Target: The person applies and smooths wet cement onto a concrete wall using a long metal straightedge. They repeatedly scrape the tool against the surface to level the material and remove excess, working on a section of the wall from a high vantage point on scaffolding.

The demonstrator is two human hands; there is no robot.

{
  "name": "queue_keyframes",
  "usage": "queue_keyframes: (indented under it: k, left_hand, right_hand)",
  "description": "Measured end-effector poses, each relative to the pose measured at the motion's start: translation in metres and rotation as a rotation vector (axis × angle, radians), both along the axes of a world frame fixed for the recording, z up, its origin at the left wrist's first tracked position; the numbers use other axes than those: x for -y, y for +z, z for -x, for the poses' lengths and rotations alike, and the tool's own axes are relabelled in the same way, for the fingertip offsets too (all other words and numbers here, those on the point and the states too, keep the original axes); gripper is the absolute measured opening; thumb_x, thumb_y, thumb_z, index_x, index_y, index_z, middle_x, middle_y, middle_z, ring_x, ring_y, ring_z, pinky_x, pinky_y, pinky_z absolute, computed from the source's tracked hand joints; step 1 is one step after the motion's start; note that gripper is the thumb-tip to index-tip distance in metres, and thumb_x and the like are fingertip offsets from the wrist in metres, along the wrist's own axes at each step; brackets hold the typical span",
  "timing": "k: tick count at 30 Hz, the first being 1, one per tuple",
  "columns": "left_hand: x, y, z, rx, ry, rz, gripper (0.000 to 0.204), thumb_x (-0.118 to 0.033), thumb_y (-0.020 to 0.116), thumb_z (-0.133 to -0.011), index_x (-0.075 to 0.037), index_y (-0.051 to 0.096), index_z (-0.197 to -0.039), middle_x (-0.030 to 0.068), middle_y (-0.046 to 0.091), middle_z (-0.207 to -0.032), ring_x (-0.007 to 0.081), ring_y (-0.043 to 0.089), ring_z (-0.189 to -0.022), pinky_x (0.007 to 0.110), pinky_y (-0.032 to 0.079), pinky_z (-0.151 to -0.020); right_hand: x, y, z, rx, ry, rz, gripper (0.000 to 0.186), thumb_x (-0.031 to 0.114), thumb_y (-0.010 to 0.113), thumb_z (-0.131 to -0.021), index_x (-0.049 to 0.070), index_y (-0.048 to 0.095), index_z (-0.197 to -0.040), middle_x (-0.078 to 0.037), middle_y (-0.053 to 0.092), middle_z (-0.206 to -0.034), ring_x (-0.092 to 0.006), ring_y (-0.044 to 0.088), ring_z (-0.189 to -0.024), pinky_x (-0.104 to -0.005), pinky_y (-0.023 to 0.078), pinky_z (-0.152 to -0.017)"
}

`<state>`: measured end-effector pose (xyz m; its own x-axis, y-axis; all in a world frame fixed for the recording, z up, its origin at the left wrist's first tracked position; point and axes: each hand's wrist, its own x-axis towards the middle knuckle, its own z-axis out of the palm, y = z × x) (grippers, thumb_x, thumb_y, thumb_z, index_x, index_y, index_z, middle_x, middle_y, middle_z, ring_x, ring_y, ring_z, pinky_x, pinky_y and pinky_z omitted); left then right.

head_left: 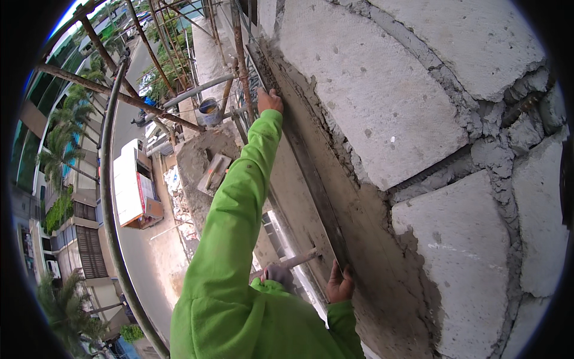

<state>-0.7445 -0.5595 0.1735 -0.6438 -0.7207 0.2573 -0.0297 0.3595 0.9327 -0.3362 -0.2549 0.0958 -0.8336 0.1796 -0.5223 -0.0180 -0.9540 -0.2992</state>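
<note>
A long, dark, narrow straightedge (312,173) lies along the band of smooth mortar (359,221) on the wall. My left hand (270,101), at the end of an outstretched green sleeve, is closed on its far part. Nearer to me, my right hand (340,285) pinches the near end between thumb and fingers. Beside my left forearm, a flat float or trowel (215,172) rests on a pile of wet mortar (200,149). A bucket (208,112) with something in it stands beyond the mortar, left of my left hand.
Rough concrete blocks (371,90) with mortar-filled joints make up the wall at right. Scaffold poles (110,179) of metal and wood cross the left side, with one short pole (299,258) near my right hand. Far below, a white-roofed vehicle (134,185) stands by a road.
</note>
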Motion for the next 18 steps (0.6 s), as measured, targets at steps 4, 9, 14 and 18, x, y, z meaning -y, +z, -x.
queue_keyframes:
  k: [4,9,14,18]
  left_hand:
    - [-0.025,0.02,-0.035,-0.019,-0.04,-0.041,0.019,-0.015,0.045,-0.08,-0.003,0.039,-0.094,0.0246,0.054,-0.078,0.0416,0.051,-0.076,0.043,0.038,-0.066]
    - [-0.047,0.03,-0.07,-0.068,0.016,-0.036,0.019,-0.015,0.045,-0.08,-0.003,0.039,-0.094,0.0262,0.053,-0.078,0.0429,0.05,-0.076,0.043,0.038,-0.064]
    - [-0.06,0.03,-0.087,-0.11,-0.023,-0.028,0.02,-0.014,0.045,-0.08,-0.002,0.038,-0.094,0.0261,0.053,-0.078,0.0439,0.049,-0.075,0.043,0.037,-0.064]
    - [-0.074,0.029,-0.111,-0.123,-0.077,-0.039,0.021,-0.015,0.044,-0.081,-0.001,0.038,-0.096,0.0262,0.052,-0.079,0.044,0.049,-0.075,0.043,0.038,-0.065]
  right_hand:
    - [-0.013,-0.011,-0.017,0.013,-0.023,-0.027,0.025,0.001,0.05,-0.076,-0.005,0.047,-0.1,-0.016,0.053,-0.1,-0.0261,0.052,-0.093,-0.0325,0.044,-0.086]
    - [-0.036,-0.029,-0.041,0.057,-0.003,0.069,0.023,0.0,0.049,-0.076,-0.005,0.049,-0.099,-0.016,0.053,-0.1,-0.0263,0.052,-0.093,-0.0318,0.046,-0.083]
    - [-0.047,-0.035,-0.054,0.037,0.004,0.123,0.033,-0.002,0.045,-0.072,-0.005,0.044,-0.105,-0.019,0.049,-0.105,-0.0288,0.05,-0.097,-0.0362,0.043,-0.086]
    - [-0.062,-0.06,-0.073,0.051,-0.011,0.103,0.033,-0.001,0.045,-0.073,-0.004,0.043,-0.106,-0.017,0.05,-0.104,-0.0287,0.05,-0.095,-0.036,0.044,-0.085]
